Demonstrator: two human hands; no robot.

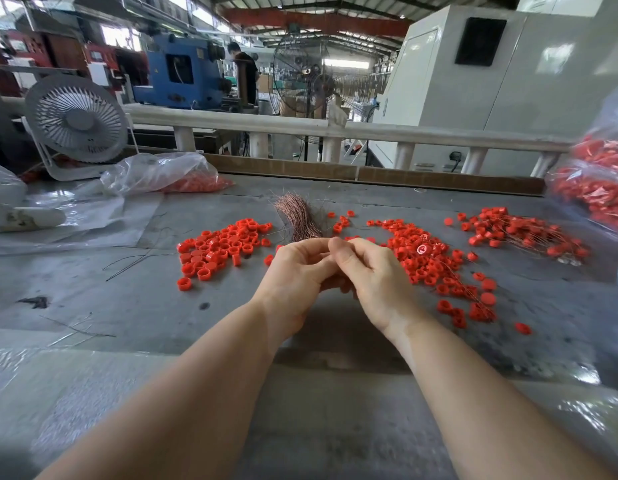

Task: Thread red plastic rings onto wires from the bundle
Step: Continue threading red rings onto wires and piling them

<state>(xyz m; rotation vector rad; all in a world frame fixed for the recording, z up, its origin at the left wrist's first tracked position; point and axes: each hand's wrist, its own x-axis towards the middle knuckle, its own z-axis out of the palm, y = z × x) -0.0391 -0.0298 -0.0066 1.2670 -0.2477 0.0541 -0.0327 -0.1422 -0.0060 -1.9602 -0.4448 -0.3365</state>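
Note:
My left hand (297, 271) and my right hand (373, 271) meet at the table's middle, fingers curled and fingertips pinched together. What they pinch is mostly hidden; a bit of red shows under my right fingers. Just behind them lies the copper-coloured wire bundle (298, 216), its narrow end by my left fingertips. Loose red rings (220, 247) lie in a pile on the left. A larger pile (425, 261) spreads on the right. Rings with thin wires through them (525, 233) lie further right.
Clear bags of red rings sit at the right edge (598, 192) and at the back left (175, 178). A white fan (77, 123) stands at the back left. Stray wires (137, 261) lie on the grey table (300, 393). A wooden strip (369, 174) borders its far edge.

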